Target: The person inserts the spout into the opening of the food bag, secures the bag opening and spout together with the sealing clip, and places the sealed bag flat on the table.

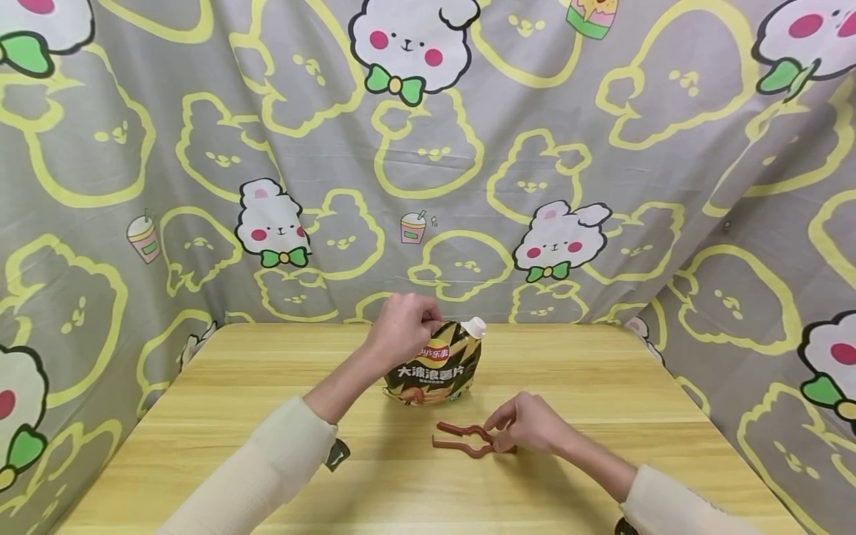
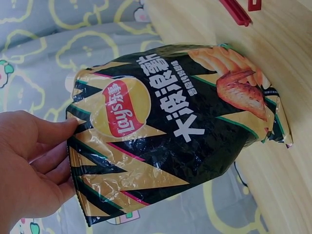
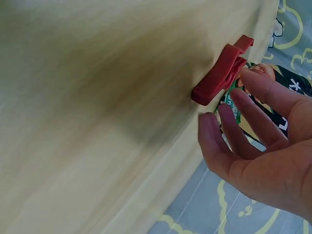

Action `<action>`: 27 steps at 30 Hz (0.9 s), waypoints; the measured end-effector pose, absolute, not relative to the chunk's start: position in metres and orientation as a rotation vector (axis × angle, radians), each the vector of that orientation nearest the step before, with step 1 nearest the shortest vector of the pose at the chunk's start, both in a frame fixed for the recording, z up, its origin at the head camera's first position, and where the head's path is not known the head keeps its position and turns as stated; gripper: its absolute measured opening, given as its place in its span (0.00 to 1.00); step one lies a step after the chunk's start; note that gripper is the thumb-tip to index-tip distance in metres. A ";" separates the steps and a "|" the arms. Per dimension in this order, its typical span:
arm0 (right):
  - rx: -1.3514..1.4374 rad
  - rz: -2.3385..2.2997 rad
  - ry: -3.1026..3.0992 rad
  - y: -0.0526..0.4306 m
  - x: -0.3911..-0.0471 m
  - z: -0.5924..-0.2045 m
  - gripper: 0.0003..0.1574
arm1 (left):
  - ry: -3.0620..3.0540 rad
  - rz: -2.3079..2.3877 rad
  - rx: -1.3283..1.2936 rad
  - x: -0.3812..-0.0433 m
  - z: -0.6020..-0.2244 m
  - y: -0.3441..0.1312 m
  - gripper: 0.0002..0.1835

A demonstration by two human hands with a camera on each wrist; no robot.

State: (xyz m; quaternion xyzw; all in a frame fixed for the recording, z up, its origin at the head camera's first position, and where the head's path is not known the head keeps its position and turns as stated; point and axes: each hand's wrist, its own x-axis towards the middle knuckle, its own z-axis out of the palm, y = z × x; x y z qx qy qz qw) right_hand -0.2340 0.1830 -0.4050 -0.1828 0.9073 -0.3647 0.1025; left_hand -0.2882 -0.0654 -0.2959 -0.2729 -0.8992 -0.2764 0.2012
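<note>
In the head view my left hand [image 1: 403, 327] grips the top edge of a black-and-gold Lay's chip bag [image 1: 436, 375], which stands on the wooden table. The left wrist view shows the thumb and fingers of that hand [image 2: 36, 161] pinching the bag's sealed edge. A white cap [image 1: 475, 327] shows at the bag's upper right corner. Nearer to me, a red clip [image 1: 461, 446] lies with its two long arms spread. My right hand [image 1: 528, 425] is over its right end. In the right wrist view the loosely curled fingers [image 3: 243, 105] are close beside the clip [image 3: 219, 75].
The light wooden table [image 1: 267, 379] reaches back to a grey curtain [image 1: 435, 186] printed with yellow outlines and white cartoon animals. The curtain also hangs along both sides. Light sleeves [image 1: 267, 461] cover both forearms.
</note>
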 end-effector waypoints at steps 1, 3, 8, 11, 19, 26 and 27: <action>-0.543 -1.070 2.665 0.183 -0.233 -0.405 0.18 | -2.514 -0.771 -0.761 -0.288 -0.296 -0.065 0.10; -0.551 -1.067 2.633 0.183 -0.232 -0.406 0.21 | -2.518 -0.769 -0.759 -0.288 -0.296 -0.065 0.10; -0.565 -1.051 2.587 0.183 -0.232 -0.405 0.22 | -2.526 -0.773 -0.758 -0.288 -0.295 -0.064 0.10; -0.570 -1.053 2.560 0.183 -0.232 -0.404 0.21 | -2.531 -0.778 -0.754 -0.288 -0.295 -0.064 0.11; -0.569 -1.047 2.583 0.182 -0.230 -0.405 0.16 | -2.533 -0.777 -0.746 -0.288 -0.295 -0.064 0.10; -0.573 -1.037 2.659 0.181 -0.230 -0.409 0.15 | -2.538 -0.777 -0.741 -0.288 -0.296 -0.065 0.09; -0.566 -1.038 2.666 0.181 -0.230 -0.410 0.14 | -2.539 -0.776 -0.741 -0.288 -0.296 -0.065 0.08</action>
